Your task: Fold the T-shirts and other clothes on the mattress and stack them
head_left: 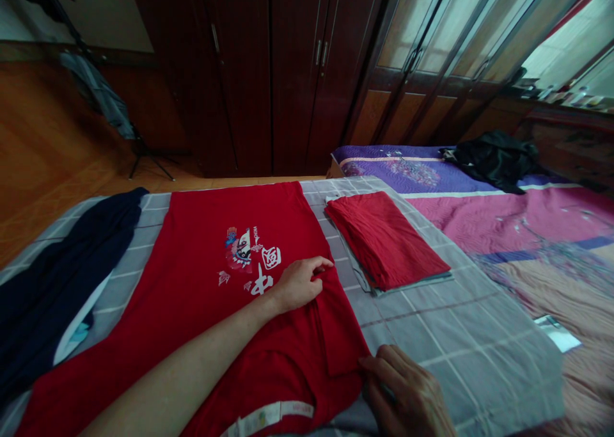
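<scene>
A red T-shirt point(201, 322) with a white and coloured print lies spread on the grey checked sheet, its neckline towards me. One sleeve is folded inward along the right side. Reaching across it, my left hand point(300, 283) is closed at the right edge of the shirt, with its fingertips on the cloth. Nearer to me, my right hand point(405, 392) pinches the corner of the folded sleeve side. Beyond my hands to the right is a folded red garment point(388, 238), resting on a folded greyish one.
Dark navy clothing point(71, 277) lies at the left of the grey sheet point(460, 334). To the right, a purple and pink bedspread point(455, 213) carries a black garment point(496, 158). Dark wardrobes point(297, 72) stand behind, and a stand with hanging clothes point(98, 91) is at the left.
</scene>
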`<state>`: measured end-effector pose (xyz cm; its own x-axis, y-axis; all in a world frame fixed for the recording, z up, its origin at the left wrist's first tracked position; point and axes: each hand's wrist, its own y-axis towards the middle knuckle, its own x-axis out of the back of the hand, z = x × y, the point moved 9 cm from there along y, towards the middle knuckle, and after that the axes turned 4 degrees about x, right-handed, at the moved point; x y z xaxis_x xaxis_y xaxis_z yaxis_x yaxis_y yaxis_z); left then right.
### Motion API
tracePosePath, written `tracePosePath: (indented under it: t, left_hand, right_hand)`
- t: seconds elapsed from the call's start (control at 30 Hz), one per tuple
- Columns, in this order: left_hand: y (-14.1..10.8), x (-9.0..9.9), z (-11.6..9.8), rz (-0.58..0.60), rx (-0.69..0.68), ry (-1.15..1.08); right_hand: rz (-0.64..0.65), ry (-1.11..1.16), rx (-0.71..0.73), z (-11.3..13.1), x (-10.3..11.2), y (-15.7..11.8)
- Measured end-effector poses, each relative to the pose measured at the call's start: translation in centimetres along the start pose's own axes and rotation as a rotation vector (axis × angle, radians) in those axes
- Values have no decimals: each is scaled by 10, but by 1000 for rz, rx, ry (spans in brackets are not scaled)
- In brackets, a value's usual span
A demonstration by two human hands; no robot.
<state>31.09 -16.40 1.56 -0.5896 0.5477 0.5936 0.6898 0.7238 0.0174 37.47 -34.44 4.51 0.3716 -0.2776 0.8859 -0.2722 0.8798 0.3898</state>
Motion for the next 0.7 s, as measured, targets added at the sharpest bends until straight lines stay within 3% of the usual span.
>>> tracePosePath:
  t: [0.1,0.23,0.33,0.43,0.6,0.7]
  left_hand:
    - [-3,6,-5,-68,-16,58]
    - [-17,14,-37,-215,-252,283]
    - [-28,-1,-57,-125,-441,390]
    - [-35,-25,-58,41,-552,493]
    - [-38,-38,-52,110,-548,557]
    - [-41,-46,-48,245,-501,567]
  right_hand:
    - [26,20,10,1,1,3]
    - [-81,2,12,5,19,13]
    - [-148,16,67,14,26,22]
    - [-95,72,62,17,17,27]
    - [-99,85,62,13,3,20]
    - [-70,99,85,8,-6,16]
